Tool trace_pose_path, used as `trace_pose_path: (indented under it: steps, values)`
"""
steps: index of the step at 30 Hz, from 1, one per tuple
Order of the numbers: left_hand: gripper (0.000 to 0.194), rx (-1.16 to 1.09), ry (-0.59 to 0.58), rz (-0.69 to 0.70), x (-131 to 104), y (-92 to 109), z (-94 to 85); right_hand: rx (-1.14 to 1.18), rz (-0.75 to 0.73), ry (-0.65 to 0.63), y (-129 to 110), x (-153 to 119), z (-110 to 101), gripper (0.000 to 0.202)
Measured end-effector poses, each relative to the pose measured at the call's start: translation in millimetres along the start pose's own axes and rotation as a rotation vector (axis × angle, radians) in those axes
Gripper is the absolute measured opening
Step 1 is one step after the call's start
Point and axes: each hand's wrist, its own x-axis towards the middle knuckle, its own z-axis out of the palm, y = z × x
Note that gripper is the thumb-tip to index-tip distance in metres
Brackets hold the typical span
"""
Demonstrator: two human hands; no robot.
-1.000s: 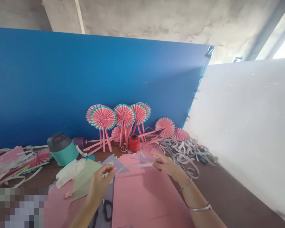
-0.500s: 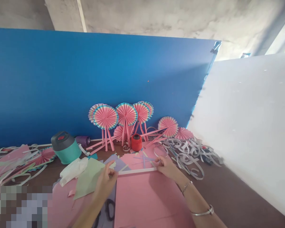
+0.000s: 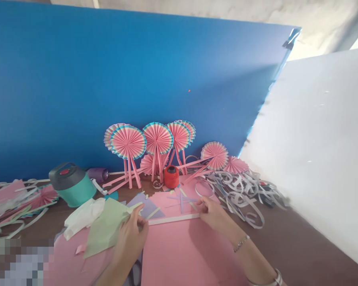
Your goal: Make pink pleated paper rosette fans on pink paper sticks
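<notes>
A narrow white strip (image 3: 173,219) lies across the top edge of a large pink sheet (image 3: 179,254). My left hand (image 3: 135,228) is at the strip's left end, thumb and fingers closed on it. At the right end, my right hand (image 3: 208,210) pinches the strip between thumb and fingers. Beyond the strip, thin purple and pale green strips (image 3: 181,202) rest on pink paper. A pale green sheet (image 3: 104,228) and crumpled white tissue (image 3: 85,216) are left of my left hand. Black scissor handles (image 3: 135,272) show partly beside the pink sheet.
Pleated pink paper fans (image 3: 128,142) lean on the blue board (image 3: 137,71). In front of them stands a red container (image 3: 171,177). A teal jar (image 3: 77,190) and purple flask (image 3: 98,174) are at left. Curled white strips (image 3: 241,194) pile up at right.
The view has tipped down and closer. Both hands keep their places at the strip's ends, and the strip now slants slightly up to the right. Less of the scissors shows.
</notes>
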Motion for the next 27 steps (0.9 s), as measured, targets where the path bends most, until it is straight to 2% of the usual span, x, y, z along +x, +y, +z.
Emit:
trace_pose_path:
  steps: [9,21,27]
  values:
    - [0.041,0.06,0.043,0.041,-1.9,-1.4,1.7,-0.054,0.06,-0.021,-2.0,-2.2,0.1,0.031]
    - [0.039,0.066,0.029,-0.01,-4.6,-1.1,2.4,-0.089,0.142,-0.034,-4.2,-1.5,0.3,0.029]
    - [0.039,0.072,0.029,-0.004,-5.3,3.3,1.2,-0.124,0.128,-0.043,-4.9,-1.5,0.0,0.03]
